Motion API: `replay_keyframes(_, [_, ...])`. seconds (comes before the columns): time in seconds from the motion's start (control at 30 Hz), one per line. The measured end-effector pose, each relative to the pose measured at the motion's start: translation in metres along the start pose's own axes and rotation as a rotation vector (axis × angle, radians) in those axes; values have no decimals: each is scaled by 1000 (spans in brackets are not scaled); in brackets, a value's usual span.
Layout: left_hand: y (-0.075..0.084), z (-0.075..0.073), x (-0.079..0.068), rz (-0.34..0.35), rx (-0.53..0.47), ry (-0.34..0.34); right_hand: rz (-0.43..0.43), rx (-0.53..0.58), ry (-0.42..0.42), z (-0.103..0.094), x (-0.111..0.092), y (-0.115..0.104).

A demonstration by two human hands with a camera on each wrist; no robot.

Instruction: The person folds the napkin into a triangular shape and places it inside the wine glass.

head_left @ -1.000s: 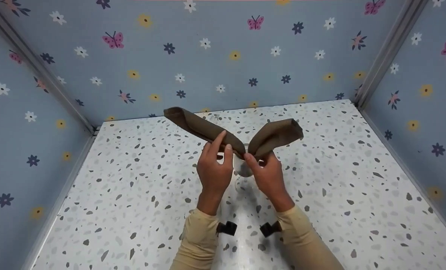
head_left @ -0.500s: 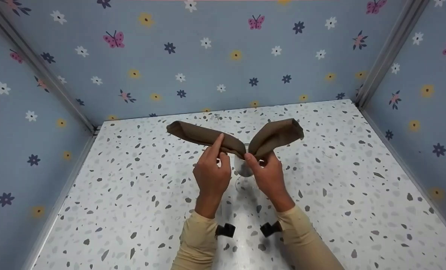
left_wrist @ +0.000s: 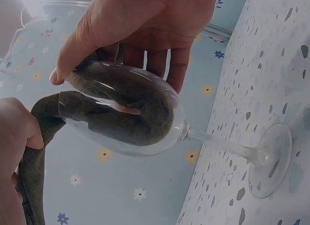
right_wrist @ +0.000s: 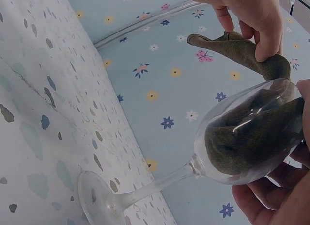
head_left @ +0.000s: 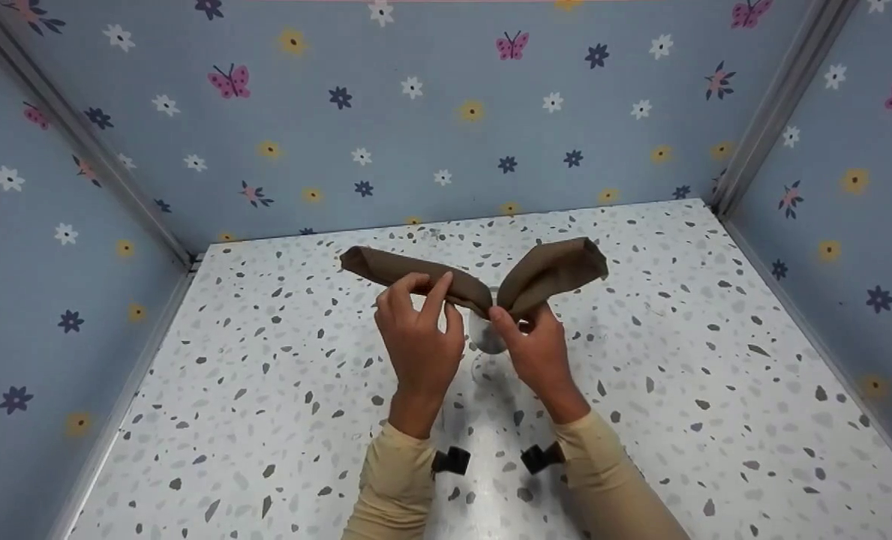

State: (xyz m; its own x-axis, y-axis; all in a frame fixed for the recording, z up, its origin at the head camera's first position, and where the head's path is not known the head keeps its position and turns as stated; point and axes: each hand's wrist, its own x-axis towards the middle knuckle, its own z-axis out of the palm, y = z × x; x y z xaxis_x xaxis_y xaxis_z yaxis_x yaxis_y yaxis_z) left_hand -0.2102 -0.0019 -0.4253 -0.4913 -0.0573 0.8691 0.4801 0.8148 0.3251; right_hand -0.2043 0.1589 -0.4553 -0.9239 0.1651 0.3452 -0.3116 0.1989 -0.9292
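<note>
A dark brown cloth napkin (head_left: 554,271) is tucked into a clear stemmed wine glass (left_wrist: 218,143). Two rolled wings fan out above the rim, one to each side, and the bunched lower part shows through the bowl. The foot of the glass (right_wrist: 97,198) stands on the speckled table. My left hand (head_left: 423,341) pinches the left wing (right_wrist: 237,49) near the rim, fingers along the roll and thumb below. With the thumb at the rim and fingers behind, my right hand (head_left: 539,352) grips the bowl. In the head view the hands and napkin hide much of the glass.
The white speckled tabletop (head_left: 265,420) has panels on three sides. A blue back panel (head_left: 446,105) with flowers and butterflies rises close behind the napkin. Matching side panels (head_left: 33,285) stand left and right. Small black wrist cameras (head_left: 455,460) sit on both sleeves.
The far end of the left wing has come down and slightly right. My left hand has shifted a little left, its fingers now spread along the roll. The right hand and glass stay put.
</note>
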Motion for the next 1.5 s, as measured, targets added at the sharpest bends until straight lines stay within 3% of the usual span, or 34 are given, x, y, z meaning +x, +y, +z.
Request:
replay_keyframes(0.27, [1,1,-1,35,-61,-34,-1,-21,2,0,-2,-1])
replay_keyframes(0.67, [-3,3,-1,12,-122,-49,-117,-46,52,2,0,-2])
replay_keyframes(1.0, [-8,3,-8,4,-96,-99,-37,-69,48,1,-3,-14])
replay_keyframes(1.13, [-10,4,-11,-23,-111,-115,-41,-49,45,0,1,-4])
replay_keyframes(1.5, [-9,7,-23,-72,-138,-137,-60,-53,12,-2,0,-1])
